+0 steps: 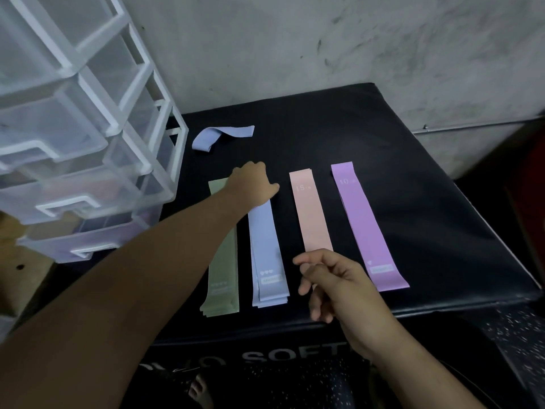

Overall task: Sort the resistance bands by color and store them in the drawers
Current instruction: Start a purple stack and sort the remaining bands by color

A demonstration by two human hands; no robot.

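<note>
Mid-frame, our left hand (253, 184) covers the top end of the blue bands (267, 246), grip unclear; our right hand (333, 284) hovers released, lower right.

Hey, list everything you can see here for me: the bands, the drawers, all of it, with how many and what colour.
green resistance bands: small stack, pale green, leftmost row on the box
blue resistance bands: small stack, light blue, second row
loose blue band: one, light blue, folded over, far side near the drawers
pink resistance band: at least one, pink, third row
purple resistance band: at least one, purple, rightmost row
drawer unit: one, clear plastic, left of the box
padded box: one, black, under the bands
left hand: on the blue stack's far end
right hand: loosely curled, empty, over the pink band's near end
</note>
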